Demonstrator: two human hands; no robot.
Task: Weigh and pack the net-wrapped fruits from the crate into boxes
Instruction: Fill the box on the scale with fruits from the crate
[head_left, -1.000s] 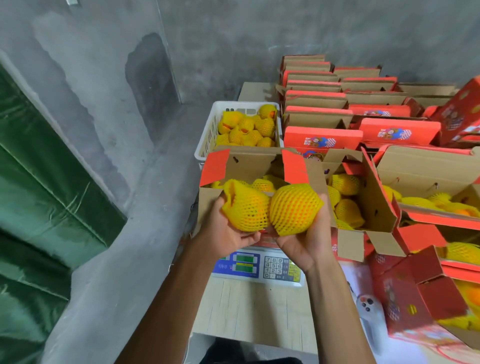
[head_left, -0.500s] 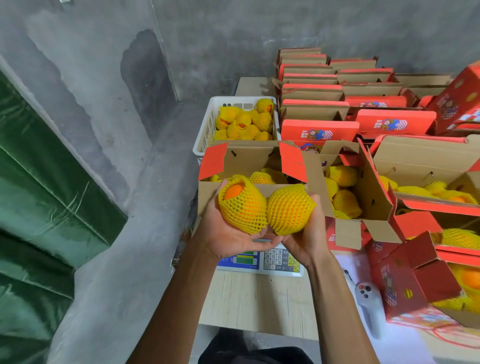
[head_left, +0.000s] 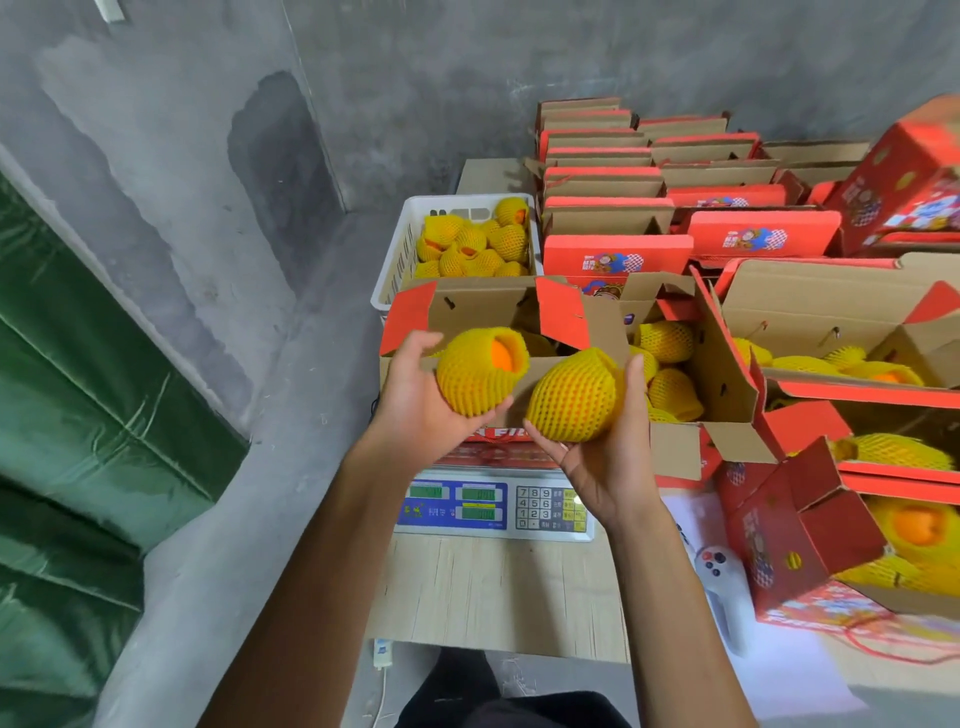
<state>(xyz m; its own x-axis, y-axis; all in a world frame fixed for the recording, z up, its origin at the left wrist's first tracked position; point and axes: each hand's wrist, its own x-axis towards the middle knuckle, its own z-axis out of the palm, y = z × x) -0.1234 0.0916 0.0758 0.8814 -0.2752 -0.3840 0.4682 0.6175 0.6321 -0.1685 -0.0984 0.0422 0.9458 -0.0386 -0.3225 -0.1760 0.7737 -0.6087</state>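
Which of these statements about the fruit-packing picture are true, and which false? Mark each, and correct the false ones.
1. Each hand holds one net-wrapped fruit. True: left hand, right hand.
2. The white crate holds no fruit. False: it holds net-wrapped fruits.
3. The open box stands on the scale. True.
4. The fruit in the left hand is fully covered. False: orange shows at the net's open end.

Digits 7 8 9, 4 5 6, 1 2 3, 0 on the scale (head_left: 493, 506) keypad, its green displays unreadable, red letters "FI" on the box front (head_left: 498, 434), other box print illegible
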